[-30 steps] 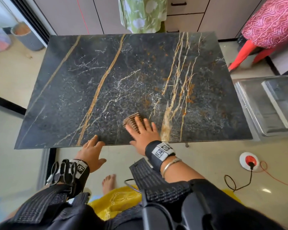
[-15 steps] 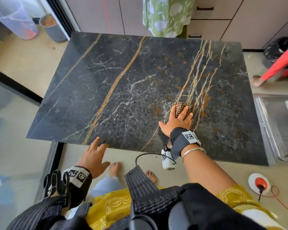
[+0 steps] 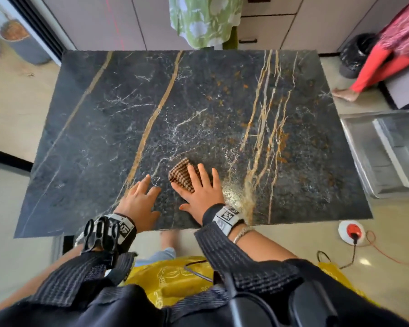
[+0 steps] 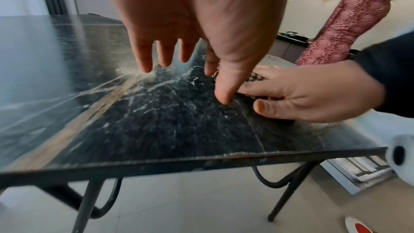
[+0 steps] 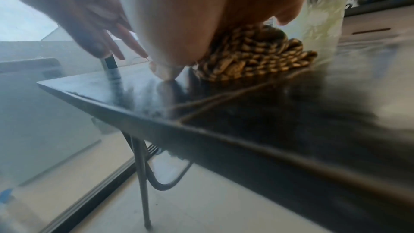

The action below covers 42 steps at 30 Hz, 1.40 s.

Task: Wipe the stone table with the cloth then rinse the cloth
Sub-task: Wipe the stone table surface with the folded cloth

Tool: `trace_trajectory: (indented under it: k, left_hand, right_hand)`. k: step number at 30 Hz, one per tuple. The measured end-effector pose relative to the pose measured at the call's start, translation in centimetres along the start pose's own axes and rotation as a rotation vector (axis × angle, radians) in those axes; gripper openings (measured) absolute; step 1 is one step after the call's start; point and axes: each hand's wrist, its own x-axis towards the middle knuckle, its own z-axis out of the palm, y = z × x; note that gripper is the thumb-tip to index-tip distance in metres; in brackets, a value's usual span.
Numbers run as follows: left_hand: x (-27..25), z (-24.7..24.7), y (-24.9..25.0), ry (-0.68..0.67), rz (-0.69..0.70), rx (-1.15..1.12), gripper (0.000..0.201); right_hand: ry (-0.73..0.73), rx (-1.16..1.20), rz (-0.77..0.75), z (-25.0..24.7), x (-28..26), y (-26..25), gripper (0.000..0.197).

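A black stone table point(image 3: 104, 128) with gold and white veins fills the head view. A brown checked cloth point(image 3: 181, 173) lies near its front edge, and my right hand point(image 3: 198, 187) presses flat on it with straight, spread fingers. In the right wrist view the cloth point(image 5: 257, 58) bunches under the palm. My left hand point(image 3: 141, 197) hovers over the table just left of the cloth, fingers straight and holding nothing. In the left wrist view the left hand's fingers point(image 4: 165, 54) hang above the stone table point(image 4: 156, 127), and the right hand point(image 4: 302, 93) lies flat beside them.
A metal tray point(image 3: 387, 152) sits on the floor right of the table. A white and red socket point(image 3: 351, 231) with a cord lies at the front right. Another person point(image 3: 387, 50) in red stands at the far right. A green cloth point(image 3: 205, 17) hangs behind the table.
My right hand has slid the cloth back left and toward the front edge. My left hand has come up from below the edge to over the table top.
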Motion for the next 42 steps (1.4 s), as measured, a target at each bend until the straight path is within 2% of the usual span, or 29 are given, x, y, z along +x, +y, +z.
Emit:
trace_trajectory:
  k: [3,8,11,13,15,16,18,23,26,28,31,34,36,40,42]
  left_hand:
    - [1.6,-0.5,0.0,-0.002,0.040,0.027,0.073]
    - [2.8,-0.9,-0.9,-0.044,0.068,0.055,0.071]
    - [3.0,-1.0,-1.7,-0.067,0.088,0.079,0.073]
    - [3.0,-1.3,-2.0,-0.072,0.092,0.104,0.073]
    - [3.0,-1.7,-2.3,-0.091,0.100,0.128,0.075]
    - [3.1,-1.9,-2.3,-0.107,0.114,0.146,0.075]
    - [3.4,-2.2,-2.9,-0.127,0.149,0.173,0.074]
    - [3.8,-2.8,-4.6,-0.130,0.205,0.220,0.070]
    - [4.0,-3.3,-4.9,0.059,0.201,0.195,0.061]
    - [4.9,-4.2,-5.2,0.160,0.164,0.123,0.059]
    - [6.9,-5.1,-5.4,0.190,0.118,0.031,0.065]
    - [8.0,-5.1,-4.9,0.133,0.102,0.026,0.074]
    - [8.1,-4.8,-4.5,0.142,0.097,0.063,0.079]
    - [8.2,-4.1,-3.7,0.241,0.021,0.094,0.084]
    - [8.2,-3.9,-3.6,0.220,-0.045,0.066,0.085]
  right_hand:
    - [0.001,0.054,0.108,0.7,-2.3,2.4,0.057]
    - [0.006,0.230,0.588,0.3,-4.9,10.3,0.078]
    - [-0.018,0.314,0.651,-0.6,-2.9,13.1,0.066]
    - [0.005,0.355,0.726,-0.9,-0.1,12.5,0.057]
    - [0.014,0.370,0.819,-1.3,3.2,11.0,0.057]
    - [0.011,0.381,0.832,-1.7,4.6,10.2,0.060]
    - [-0.012,0.407,0.766,-3.1,7.2,8.7,0.065]
    - [-0.085,0.278,0.362,-5.2,10.6,2.6,0.071]
    - [-0.074,0.192,0.193,-4.1,10.1,-1.7,0.071]
    - [-0.062,0.183,0.159,-3.3,8.9,-2.7,0.066]
    - [-0.035,0.226,0.190,-2.2,6.3,-1.6,0.059]
    - [-0.016,0.318,0.367,-1.2,3.7,1.6,0.059]
    - [-0.007,0.320,0.485,-0.9,2.6,4.6,0.061]
    - [-0.010,0.301,0.612,-1.7,3.9,11.0,0.059]
    - [0.021,0.291,0.670,-2.5,5.7,13.5,0.058]
